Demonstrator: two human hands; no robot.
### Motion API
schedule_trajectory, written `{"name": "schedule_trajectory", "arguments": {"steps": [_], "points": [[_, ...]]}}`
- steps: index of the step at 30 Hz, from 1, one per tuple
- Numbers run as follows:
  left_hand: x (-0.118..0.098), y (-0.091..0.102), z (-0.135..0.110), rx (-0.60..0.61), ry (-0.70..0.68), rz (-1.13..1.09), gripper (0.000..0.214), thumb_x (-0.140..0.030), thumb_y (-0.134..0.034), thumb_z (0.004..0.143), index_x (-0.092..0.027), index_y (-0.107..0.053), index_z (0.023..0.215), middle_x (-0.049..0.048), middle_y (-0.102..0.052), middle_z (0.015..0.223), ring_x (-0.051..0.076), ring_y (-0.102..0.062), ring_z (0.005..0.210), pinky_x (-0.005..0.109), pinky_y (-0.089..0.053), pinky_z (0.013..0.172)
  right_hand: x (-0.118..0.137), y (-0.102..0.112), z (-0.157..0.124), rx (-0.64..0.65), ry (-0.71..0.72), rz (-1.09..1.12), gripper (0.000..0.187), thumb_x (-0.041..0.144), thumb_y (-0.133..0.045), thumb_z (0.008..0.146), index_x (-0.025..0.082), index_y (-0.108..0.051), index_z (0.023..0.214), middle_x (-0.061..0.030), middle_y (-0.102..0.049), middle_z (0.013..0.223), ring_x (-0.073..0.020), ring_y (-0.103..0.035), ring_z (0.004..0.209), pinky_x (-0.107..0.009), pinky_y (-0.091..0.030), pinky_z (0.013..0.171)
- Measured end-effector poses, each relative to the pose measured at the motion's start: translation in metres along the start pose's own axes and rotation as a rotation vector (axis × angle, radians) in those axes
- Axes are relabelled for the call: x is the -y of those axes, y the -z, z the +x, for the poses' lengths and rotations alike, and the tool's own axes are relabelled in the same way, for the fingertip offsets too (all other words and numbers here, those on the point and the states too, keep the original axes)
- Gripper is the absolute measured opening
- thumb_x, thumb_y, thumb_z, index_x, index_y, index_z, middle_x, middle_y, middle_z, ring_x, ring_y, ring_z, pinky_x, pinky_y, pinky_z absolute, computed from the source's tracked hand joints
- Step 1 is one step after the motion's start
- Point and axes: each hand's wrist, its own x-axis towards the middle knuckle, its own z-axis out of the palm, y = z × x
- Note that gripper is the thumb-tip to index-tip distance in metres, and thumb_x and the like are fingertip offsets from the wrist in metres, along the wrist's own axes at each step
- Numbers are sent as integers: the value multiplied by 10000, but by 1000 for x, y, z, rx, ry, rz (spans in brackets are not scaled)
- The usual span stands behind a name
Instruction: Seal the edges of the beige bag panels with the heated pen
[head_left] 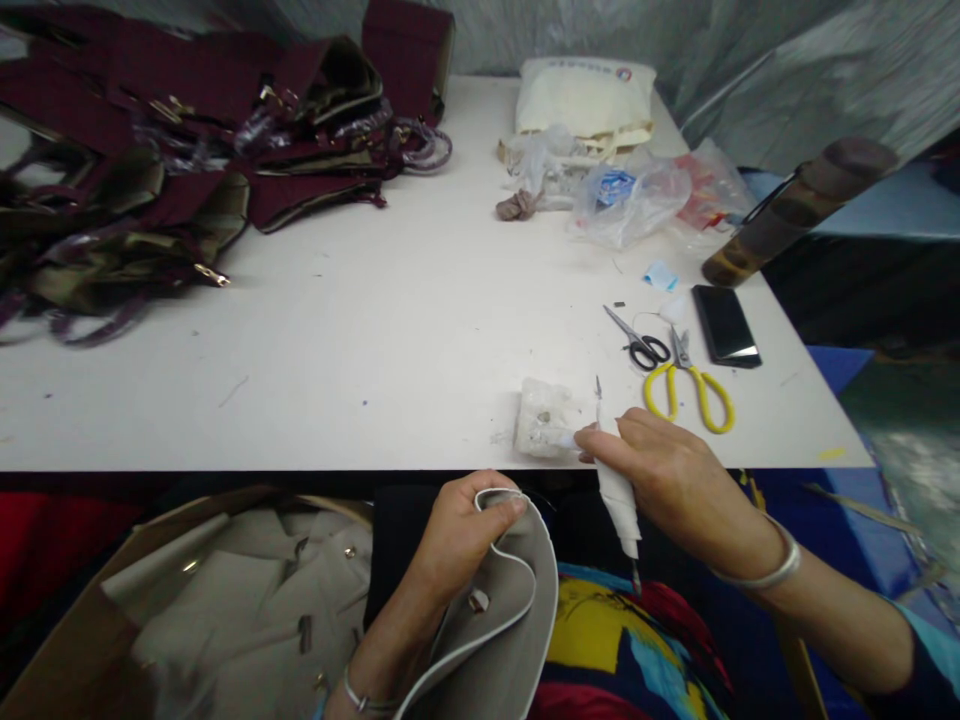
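My left hand [469,525] pinches the top edge of a light grey leather bag piece [517,640] with pale rims, just below the table's front edge. The piece curves open, and a small metal fitting [478,600] shows on its inner face. In my right hand [667,465] is a white-wrapped pointed tool [618,500]. One thin metal tip points up over the table and another metal end points down. My right fingertips are beside a whitish translucent block [541,415] at the table's edge; whether they touch it I cannot tell.
Black-handled scissors [645,348], yellow-handled snips [705,390] and a phone [726,325] lie right. Behind them are a dark bottle [795,215], plastic bags [630,200] and a cream cloth bag [585,95]. Maroon bags [202,90] crowd the left; a carton [82,610] holds grey pieces below.
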Motion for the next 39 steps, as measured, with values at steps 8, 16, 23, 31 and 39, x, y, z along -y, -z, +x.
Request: {"name": "schedule_trajectory", "arguments": {"steps": [8, 16, 23, 31, 39], "points": [[-1, 1, 1, -6, 4, -12, 226, -350, -772, 731, -136, -714, 779, 3, -622, 662, 131, -523, 623, 240, -415, 615, 1, 0, 1, 1, 16, -5, 277, -20, -521, 949, 184, -684, 1041, -27, -510, 738, -208, -440, 731, -318, -330, 667], [0, 1, 0, -17, 11, -22, 237, -356, -772, 719, -132, -718, 774, 9, -631, 658, 134, -526, 621, 244, -418, 613, 0, -1, 2, 17, 19, -8, 260, -7, -541, 957, 174, -692, 1065, -29, -508, 746, -216, -446, 752, -332, -326, 675], [-5, 0, 0, -23, 7, -36, 240, -361, -783, 691, -138, -713, 746, 3, -622, 637, 137, -527, 608, 243, -415, 606, -1, -1, 5, -7, 41, -22, 282, -11, -494, 964, 180, -692, 1027, -32, -514, 733, -210, -438, 744, -329, -331, 674], [-5, -1, -2, -36, 1, -38, 223, -350, -782, 709, -140, -725, 757, 6, -629, 641, 136, -532, 601, 241, -412, 601, 1, 0, 6, -14, 56, -49, 289, -21, -502, 941, 188, -690, 1009, -30, -513, 717, -205, -440, 727, -330, -328, 669], [-2, 1, 0, -22, -11, -22, 225, -349, -781, 718, -136, -726, 763, 6, -629, 654, 135, -527, 615, 241, -412, 608, 2, 1, 7, -8, 74, -39, 312, -26, -480, 948, 176, -696, 1045, -37, -505, 734, -215, -439, 736, -344, -323, 675]]}}
